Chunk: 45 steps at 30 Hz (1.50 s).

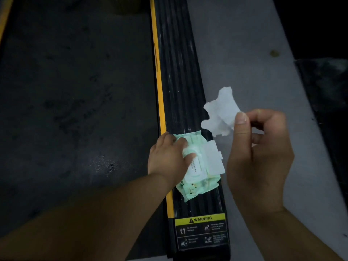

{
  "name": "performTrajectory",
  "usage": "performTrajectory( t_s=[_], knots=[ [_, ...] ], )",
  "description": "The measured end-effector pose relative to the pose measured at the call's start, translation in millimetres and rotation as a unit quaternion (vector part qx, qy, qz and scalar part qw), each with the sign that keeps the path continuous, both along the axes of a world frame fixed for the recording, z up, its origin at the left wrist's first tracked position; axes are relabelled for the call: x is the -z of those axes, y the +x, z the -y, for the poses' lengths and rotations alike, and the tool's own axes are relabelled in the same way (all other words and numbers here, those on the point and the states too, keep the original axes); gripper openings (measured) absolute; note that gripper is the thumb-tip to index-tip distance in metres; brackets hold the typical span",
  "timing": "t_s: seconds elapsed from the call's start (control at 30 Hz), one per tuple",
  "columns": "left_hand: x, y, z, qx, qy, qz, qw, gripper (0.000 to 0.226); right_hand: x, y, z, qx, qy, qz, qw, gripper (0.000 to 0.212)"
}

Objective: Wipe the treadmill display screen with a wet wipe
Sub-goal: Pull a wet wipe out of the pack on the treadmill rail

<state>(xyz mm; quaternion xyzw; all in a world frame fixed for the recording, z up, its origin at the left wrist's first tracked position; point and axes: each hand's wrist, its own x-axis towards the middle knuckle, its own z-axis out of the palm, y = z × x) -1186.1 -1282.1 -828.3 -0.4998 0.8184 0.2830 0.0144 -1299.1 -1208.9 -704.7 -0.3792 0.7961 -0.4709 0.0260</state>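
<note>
A light green pack of wet wipes [195,182] lies on the treadmill's black ribbed side rail [180,81], its white flap [214,159] folded open to the right. My left hand [167,157] presses flat on the pack's upper left part. My right hand [258,153] is raised to the right of the pack and pinches a crumpled white wet wipe [220,112] between thumb and fingers. The wipe hangs free above the rail's right edge. The treadmill display screen is not in view.
The dark running belt [75,110] fills the left side, bordered by a yellow strip [159,87]. A yellow and black warning label [202,232] sits at the rail's near end. Grey floor [244,53] lies to the right, with a dark object [327,87] at the far right.
</note>
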Motion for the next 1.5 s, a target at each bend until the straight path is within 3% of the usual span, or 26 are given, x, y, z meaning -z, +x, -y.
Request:
performTrajectory(
  t_s=[0.23, 0.37, 0.4, 0.43, 0.5, 0.57, 0.63, 0.67, 0.73, 0.77, 0.87, 0.97, 1.07, 1.17, 1.3, 1.37, 1.4, 1.43, 1.47, 1.5],
  knots=[
    [5, -9, 5, -0.031, -0.052, 0.064, 0.996, 0.049, 6, -2, -3, -0.001, 0.007, 0.134, 0.991, 0.02],
    [-16, -12, 13, -0.159, 0.049, -0.101, 0.981, 0.03, 13, -7, 3, 0.045, -0.007, 0.315, 0.948, 0.021],
    [-25, -16, 16, -0.225, 0.129, -0.167, 0.951, 0.033, 14, -8, 6, 0.059, -0.008, 0.367, 0.928, 0.02],
    [-36, -20, 20, -0.282, 0.24, -0.24, 0.897, 0.04, 16, -9, 10, 0.073, -0.008, 0.42, 0.905, 0.019],
    [-55, -27, 26, -0.304, 0.435, -0.298, 0.793, 0.06, 16, -10, 17, 0.086, -0.013, 0.513, 0.854, 0.017],
    [-62, -30, 29, -0.258, 0.512, -0.299, 0.763, 0.061, 21, -12, 22, 0.081, -0.005, 0.556, 0.827, 0.016],
    [-64, -32, 31, -0.257, 0.49, -0.306, 0.775, 0.037, 28, -14, 23, 0.075, 0.008, 0.546, 0.834, 0.018],
    [-65, -32, 32, -0.285, 0.467, -0.32, 0.773, 0.027, 34, -14, 21, 0.081, 0.033, 0.499, 0.862, 0.017],
    [-62, -28, 38, -0.346, 0.421, -0.348, 0.763, 0.017, 49, -17, 15, 0.093, 0.126, 0.335, 0.929, 0.019],
    [-61, -25, 40, -0.362, 0.401, -0.358, 0.762, 0.013, 53, -17, 11, 0.086, 0.185, 0.27, 0.941, 0.029],
    [-62, -16, 43, -0.374, 0.36, -0.369, 0.771, 0.006, 70, -16, -2, 0.048, 0.3, 0.255, 0.918, 0.047],
    [-63, -11, 43, -0.387, 0.32, -0.366, 0.784, 0.002, 73, -1, -14, 0.012, 0.29, 0.211, 0.933, 0.031],
    [-61, -9, 44, -0.387, 0.294, -0.368, 0.792, 0.007, 75, 22, -22, -0.078, 0.267, 0.101, 0.955, 0.037],
    [-62, -8, 43, -0.39, 0.282, -0.371, 0.794, 0.01, 89, 37, -30, -0.156, 0.302, -0.031, 0.94, 0.035],
    [-62, -4, 43, -0.394, 0.279, -0.363, 0.797, 0.009, 109, 46, -45, -0.257, 0.427, -0.15, 0.854, 0.047],
    [-65, -3, 41, -0.395, 0.282, -0.362, 0.796, 0.01, 110, 49, -45, -0.269, 0.44, -0.159, 0.842, 0.043],
    [-66, -2, 41, -0.394, 0.283, -0.362, 0.796, 0.012, 106, 50, -40, -0.251, 0.429, -0.138, 0.856, 0.034],
    [-70, -2, 40, -0.395, 0.288, -0.358, 0.796, 0.014, 100, 48, -33, -0.213, 0.399, -0.078, 0.889, 0.026],
    [-73, -1, 39, -0.394, 0.298, -0.355, 0.794, 0.014, 89, 43, -22, -0.155, 0.355, 0.033, 0.921, 0.025],
    [-77, -1, 38, -0.393, 0.317, -0.351, 0.789, 0.012, 76, 37, -10, -0.087, 0.31, 0.19, 0.927, 0.03]
  ],
)
